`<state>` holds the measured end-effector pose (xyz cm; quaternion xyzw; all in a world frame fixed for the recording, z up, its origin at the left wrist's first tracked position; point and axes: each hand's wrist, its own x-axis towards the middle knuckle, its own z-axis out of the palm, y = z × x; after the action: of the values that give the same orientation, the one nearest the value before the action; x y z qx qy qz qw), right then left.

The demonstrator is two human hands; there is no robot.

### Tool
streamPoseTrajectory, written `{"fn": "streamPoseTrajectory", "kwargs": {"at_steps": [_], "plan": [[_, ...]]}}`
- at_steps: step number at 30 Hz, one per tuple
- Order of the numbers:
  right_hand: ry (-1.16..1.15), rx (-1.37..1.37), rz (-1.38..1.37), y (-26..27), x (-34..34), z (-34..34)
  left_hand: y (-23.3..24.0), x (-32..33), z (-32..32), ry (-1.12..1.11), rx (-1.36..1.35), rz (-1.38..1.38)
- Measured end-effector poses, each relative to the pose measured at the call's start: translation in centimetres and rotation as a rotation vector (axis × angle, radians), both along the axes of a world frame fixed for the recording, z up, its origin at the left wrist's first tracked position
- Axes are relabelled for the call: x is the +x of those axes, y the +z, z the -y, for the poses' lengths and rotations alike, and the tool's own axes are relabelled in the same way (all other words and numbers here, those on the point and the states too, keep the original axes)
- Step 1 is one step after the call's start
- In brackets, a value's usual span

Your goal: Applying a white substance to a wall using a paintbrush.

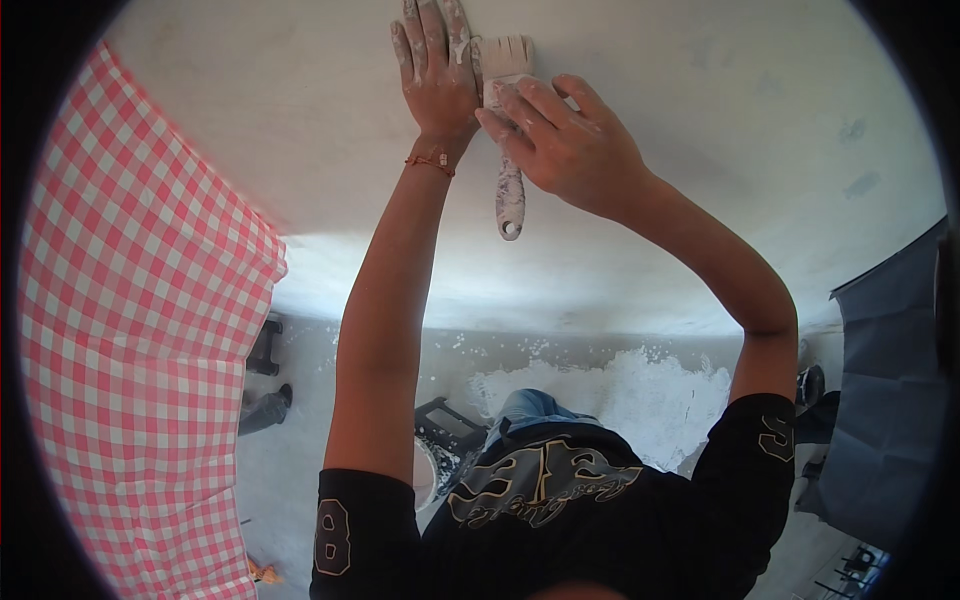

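Observation:
My left hand lies flat on a pale wall, fingers apart and pointing up, smeared with white paint. Right beside its thumb edge is a flat paintbrush, upright, with whitened bristles at the top against the wall. My right hand grips the brush around its ferrule and upper handle, with paint on the fingertips too. The lower handle, crusted with paint and pierced by a hanging hole, sticks out below the fingers. A thin cord bracelet circles my left wrist.
A pink-and-white checked cloth hangs at left, a dark grey sheet at right. Below are a paint bucket, a spattered black stool and white paint on the floor. Another person's leg shows beyond the cloth.

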<state>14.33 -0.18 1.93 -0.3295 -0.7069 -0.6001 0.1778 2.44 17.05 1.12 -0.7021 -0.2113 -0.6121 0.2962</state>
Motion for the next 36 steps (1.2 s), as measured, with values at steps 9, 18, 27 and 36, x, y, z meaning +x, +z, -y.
{"fn": "streamPoseTrajectory", "kwargs": {"at_steps": [9,18,27,36], "plan": [[0.004,0.025,-0.031,0.1,0.5,1.5,-0.5,0.8,0.0,0.076,-0.024,-0.02],[0.038,0.058,-0.06,0.0,2.5,2.0,-0.6,1.6,0.6,0.11,-0.027,-0.023],[0.063,0.018,-0.105,-0.3,3.4,1.9,-1.0,2.1,0.7,0.195,-0.01,-0.043],[0.055,0.014,-0.152,-0.2,3.7,2.3,-0.7,2.4,0.2,0.173,0.031,-0.038]]}}
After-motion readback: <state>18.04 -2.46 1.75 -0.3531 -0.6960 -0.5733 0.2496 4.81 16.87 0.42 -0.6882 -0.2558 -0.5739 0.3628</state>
